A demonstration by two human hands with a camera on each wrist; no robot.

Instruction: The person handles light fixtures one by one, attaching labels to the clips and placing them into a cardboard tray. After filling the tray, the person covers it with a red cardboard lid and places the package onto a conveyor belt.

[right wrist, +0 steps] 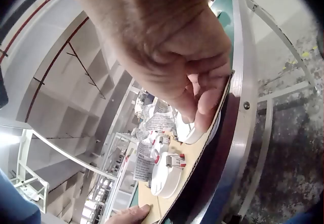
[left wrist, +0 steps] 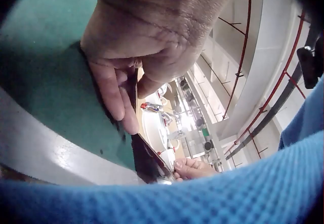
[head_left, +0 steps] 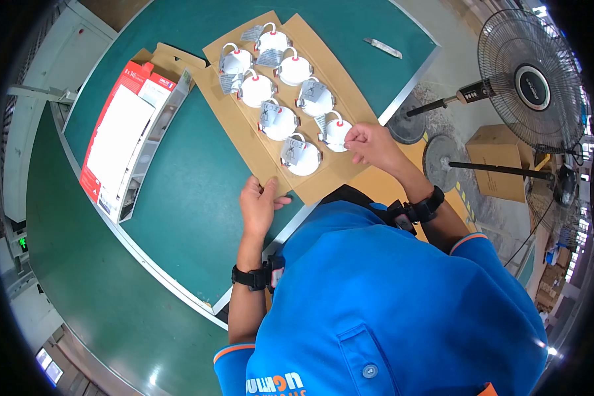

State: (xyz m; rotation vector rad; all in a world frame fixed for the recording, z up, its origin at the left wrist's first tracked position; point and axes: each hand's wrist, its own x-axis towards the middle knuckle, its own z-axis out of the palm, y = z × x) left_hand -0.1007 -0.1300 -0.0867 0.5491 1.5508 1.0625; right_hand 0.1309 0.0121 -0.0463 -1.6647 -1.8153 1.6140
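Note:
My left hand (head_left: pixel 257 203) pinches the near left corner of a flat brown cardboard sheet (head_left: pixel 228 122); in the left wrist view its thumb is above the sheet and its fingers are below. On the cardboard stand several round white downlights (head_left: pixel 301 158) in two rows, with red-tipped cable ends, spring clips and grey printed labels (head_left: pixel 292 150). My right hand (head_left: pixel 375 146) is at the right edge of the sheet. Its curled thumb and index finger (right wrist: pixel 205 113) pinch the rim of the nearest downlight in the right row (right wrist: pixel 186 132), partly covering it.
A red and white printed carton (head_left: pixel 127 132) with open flaps lies left on the green table (head_left: pixel 191 158). A box cutter (head_left: pixel 384 48) lies near the far right corner. Beyond the table's metal edge stand a black fan (head_left: pixel 531 86) and a brown box (head_left: pixel 498 162).

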